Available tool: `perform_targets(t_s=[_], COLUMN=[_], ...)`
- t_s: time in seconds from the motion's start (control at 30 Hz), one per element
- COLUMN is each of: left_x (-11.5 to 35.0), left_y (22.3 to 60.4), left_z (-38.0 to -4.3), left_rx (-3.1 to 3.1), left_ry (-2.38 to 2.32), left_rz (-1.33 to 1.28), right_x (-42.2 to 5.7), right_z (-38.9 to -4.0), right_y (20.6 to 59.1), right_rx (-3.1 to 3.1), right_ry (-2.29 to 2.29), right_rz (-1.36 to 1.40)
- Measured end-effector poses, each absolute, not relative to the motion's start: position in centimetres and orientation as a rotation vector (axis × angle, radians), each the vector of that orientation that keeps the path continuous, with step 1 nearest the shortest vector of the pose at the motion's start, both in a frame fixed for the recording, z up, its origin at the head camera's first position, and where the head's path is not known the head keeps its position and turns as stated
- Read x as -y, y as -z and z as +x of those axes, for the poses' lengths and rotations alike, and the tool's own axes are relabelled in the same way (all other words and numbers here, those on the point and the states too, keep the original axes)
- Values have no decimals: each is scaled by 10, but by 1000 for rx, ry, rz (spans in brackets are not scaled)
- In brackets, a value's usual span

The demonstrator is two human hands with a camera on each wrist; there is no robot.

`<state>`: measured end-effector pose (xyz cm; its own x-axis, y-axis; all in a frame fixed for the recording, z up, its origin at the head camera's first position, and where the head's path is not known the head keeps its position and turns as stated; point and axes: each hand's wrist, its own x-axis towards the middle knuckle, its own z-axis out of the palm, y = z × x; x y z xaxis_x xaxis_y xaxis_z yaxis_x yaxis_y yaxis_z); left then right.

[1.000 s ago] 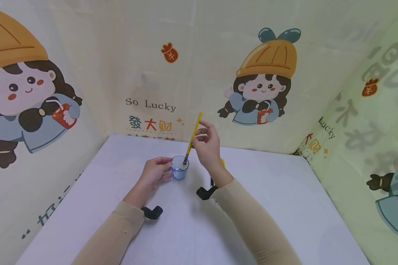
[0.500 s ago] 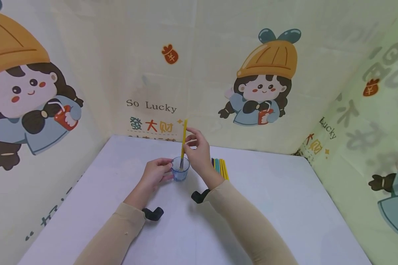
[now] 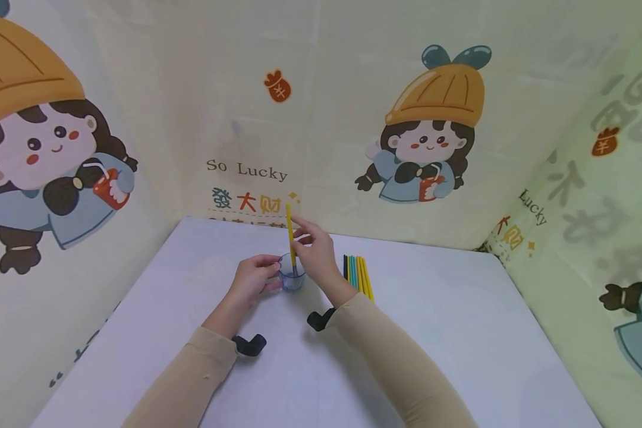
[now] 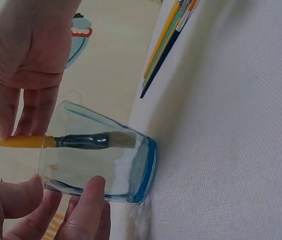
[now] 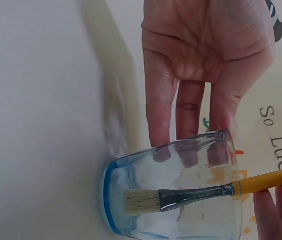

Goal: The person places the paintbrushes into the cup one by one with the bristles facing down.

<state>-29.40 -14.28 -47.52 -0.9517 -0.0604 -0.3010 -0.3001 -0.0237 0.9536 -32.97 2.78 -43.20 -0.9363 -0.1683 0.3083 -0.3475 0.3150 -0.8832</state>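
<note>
White tabletop (image 3: 433, 345), cartoon-printed cloth (image 3: 331, 53) behind. Left hand (image 3: 252, 278): thumb and fingers gripping the side of a clear, blue-based glass (image 4: 98, 165), set between both hands; yellow-handled paintbrush (image 3: 290, 229) inside it, bristles down. Right hand (image 3: 317, 254): pinching that handle; row of further brushes (image 3: 359, 273) just beyond its wrist, rightward.

Our three views share the cup (image 4: 93, 164)
We look forward-down from the head; from each wrist, close and sideways.

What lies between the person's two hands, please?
The bluish glass, with the yellow brush reaching into it, is between the left hand and right hand in the head view.
</note>
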Motion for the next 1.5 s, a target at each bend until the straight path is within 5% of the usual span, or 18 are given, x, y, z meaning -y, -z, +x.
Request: perform_targets(t_s=[0.6,1.5], left_x=[143,140], left_y=[476,471], left_z=[-294,-291], left_rx=[-2069,-2068], left_ry=[-2106,-2084], left_rz=[-387,-422], right_x=[-25,-82], right_z=[-327,-307], right_y=[444,442], right_rx=[2457,2362], right_ry=[-1655,-1991], right_rz=[528,409])
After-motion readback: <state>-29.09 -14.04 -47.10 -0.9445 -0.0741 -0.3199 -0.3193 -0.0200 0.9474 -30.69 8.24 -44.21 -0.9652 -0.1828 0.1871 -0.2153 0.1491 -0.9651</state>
